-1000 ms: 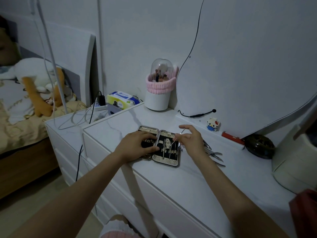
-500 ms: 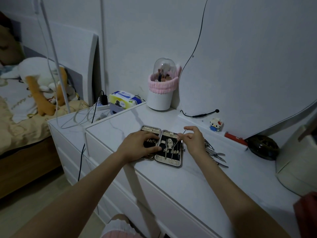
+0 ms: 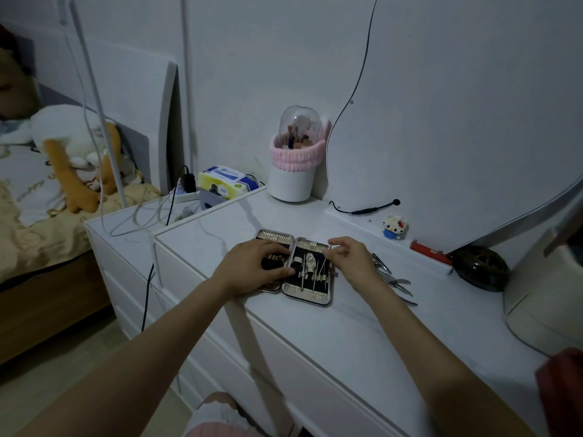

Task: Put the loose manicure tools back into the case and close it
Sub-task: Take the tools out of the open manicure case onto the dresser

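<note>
Here my left hand [image 3: 252, 269] lies flat with fingers spread over the left half of the open manicure case [image 3: 295, 266], pressing it onto the smooth white surface [image 3: 362, 335], thumb reaching toward the hinge. The case is a rounded rectangle with a shiny, pebbled metal rim and a dark soft lining; slim steel tools stand in its right half under bands. My right hand [image 3: 350, 260] hovers over that half's far right corner, fingertips drawn together, pinching a thin metal pick [image 3: 325, 263] whose tip slants down toward the lining. Just beside that hand, to the right, the loose steel nippers [image 3: 396, 283] and other clippers lie on the surface, partly hidden by my wrist. Farther back stands a white cup with a fuzzy pink band [image 3: 291, 159] and a clear dome
</note>
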